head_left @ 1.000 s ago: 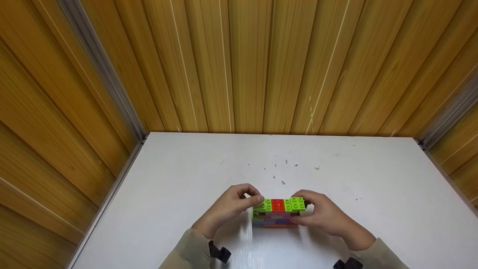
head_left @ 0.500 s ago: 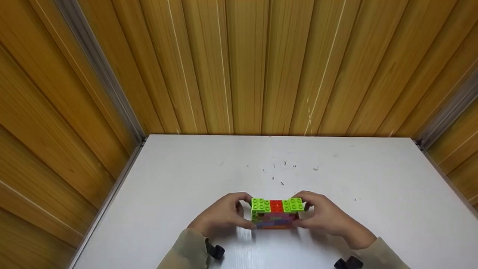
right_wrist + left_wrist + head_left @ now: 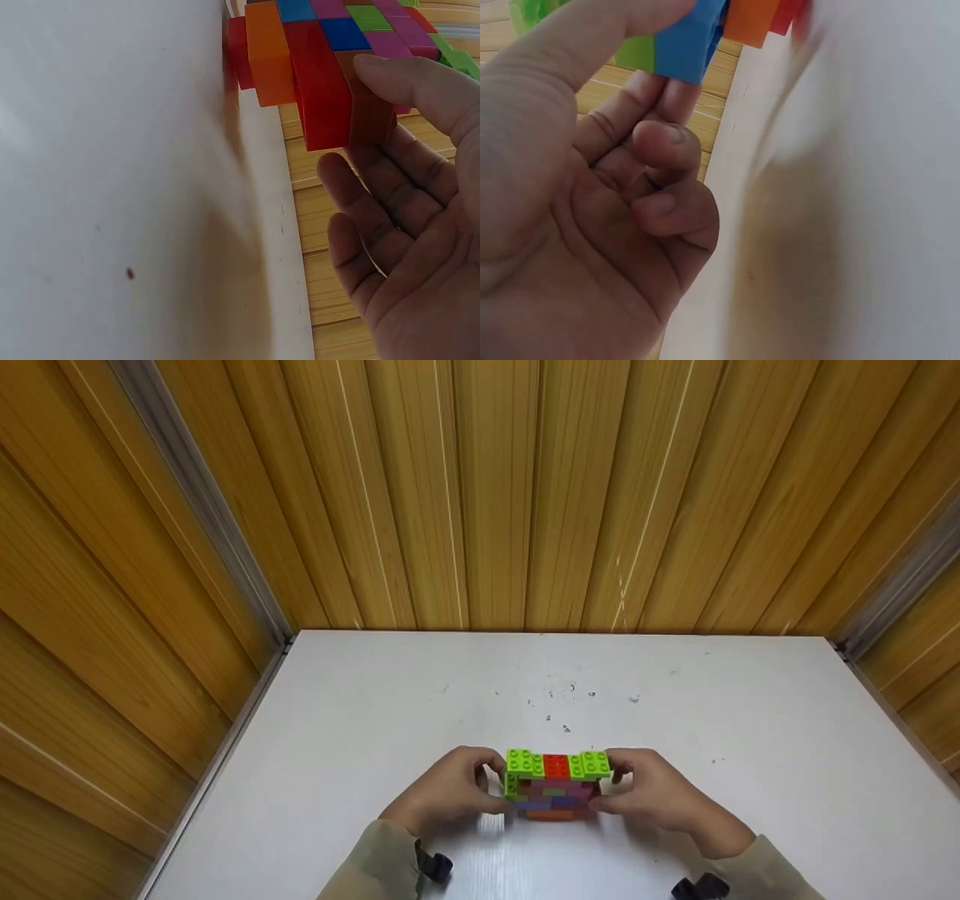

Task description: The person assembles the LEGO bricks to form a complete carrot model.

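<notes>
A wall-like block of toy building bricks [image 3: 556, 791] is between my hands near the table's front. Its top row runs lime green, red, lime green, and overhangs the rows below. My left hand [image 3: 450, 786] pinches its left end, thumb in front and fingertips behind, at a blue brick [image 3: 681, 51] and a green one. My right hand [image 3: 660, 795] grips the other end, with its thumb on a brown brick [image 3: 367, 101] beside a red brick [image 3: 319, 90]. Lower down, an orange brick [image 3: 270, 60] juts out close over the table. The rear face is hidden in the head view.
The white table [image 3: 360, 712] carries small dark marks behind the bricks. Wood-patterned panels [image 3: 495, 495] rise at the back and both sides, with a grey metal post [image 3: 210, 495] in the left corner. Dark wrist straps sit at both sleeves.
My left hand has come down from the top left green brick to grip the left end. The brick block's top has since shifted slightly upward in view. My right hand keeps its hold.
</notes>
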Demonstrator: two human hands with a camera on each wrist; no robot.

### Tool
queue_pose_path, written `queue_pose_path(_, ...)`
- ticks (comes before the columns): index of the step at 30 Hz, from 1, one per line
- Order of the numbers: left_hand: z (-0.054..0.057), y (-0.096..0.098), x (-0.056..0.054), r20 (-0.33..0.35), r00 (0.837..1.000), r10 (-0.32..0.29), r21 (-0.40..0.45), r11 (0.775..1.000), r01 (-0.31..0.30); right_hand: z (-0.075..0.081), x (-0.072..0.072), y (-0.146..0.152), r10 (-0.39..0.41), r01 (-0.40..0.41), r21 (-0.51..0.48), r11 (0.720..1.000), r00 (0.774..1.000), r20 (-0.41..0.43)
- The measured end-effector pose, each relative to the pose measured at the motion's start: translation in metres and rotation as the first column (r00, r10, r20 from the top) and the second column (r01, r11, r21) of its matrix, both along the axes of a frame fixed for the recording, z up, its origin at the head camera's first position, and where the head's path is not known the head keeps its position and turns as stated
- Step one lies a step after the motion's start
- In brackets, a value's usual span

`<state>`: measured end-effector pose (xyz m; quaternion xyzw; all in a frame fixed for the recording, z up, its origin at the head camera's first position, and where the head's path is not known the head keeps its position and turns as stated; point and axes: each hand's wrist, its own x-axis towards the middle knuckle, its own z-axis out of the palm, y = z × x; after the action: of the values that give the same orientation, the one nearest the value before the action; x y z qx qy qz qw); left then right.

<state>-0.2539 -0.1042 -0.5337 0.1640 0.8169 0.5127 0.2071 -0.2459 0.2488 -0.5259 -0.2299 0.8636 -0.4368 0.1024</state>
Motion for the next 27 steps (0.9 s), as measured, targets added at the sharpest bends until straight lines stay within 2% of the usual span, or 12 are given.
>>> queue_pose_path(7,0.004,0.001,-0.001,-0.016,0.998,0.057,0.053,0.997,-0.056,0.002,-0.002,-0.002,-0.053,0.052,-0.116,0.992,0.999,-0.003)
queue_pose_path(11,0.007,0.003,-0.005,-0.029,0.995,0.093,0.084,0.992,-0.090,0.005,-0.005,-0.002,-0.096,0.104,-0.196,0.975,0.994,0.046)
queue_pose_path(14,0.007,0.004,-0.009,-0.034,0.993,0.110,0.107,0.989,-0.106,0.006,-0.008,-0.004,-0.134,0.159,-0.262,0.952,0.985,0.111)
queue_pose_path(18,0.004,0.005,-0.016,-0.039,0.987,0.155,0.138,0.979,-0.148,0.005,-0.015,-0.009,-0.198,0.257,-0.320,0.912,0.958,0.207)
queue_pose_path(23,0.000,0.007,-0.024,-0.031,0.975,0.218,0.168,0.963,-0.210,0.002,-0.024,-0.016,-0.276,0.375,-0.331,0.866,0.910,0.309)
queue_pose_path(27,0.000,0.010,-0.030,-0.021,0.966,0.258,0.179,0.951,-0.251,0.002,-0.031,-0.020,-0.317,0.432,-0.327,0.841,0.882,0.349)
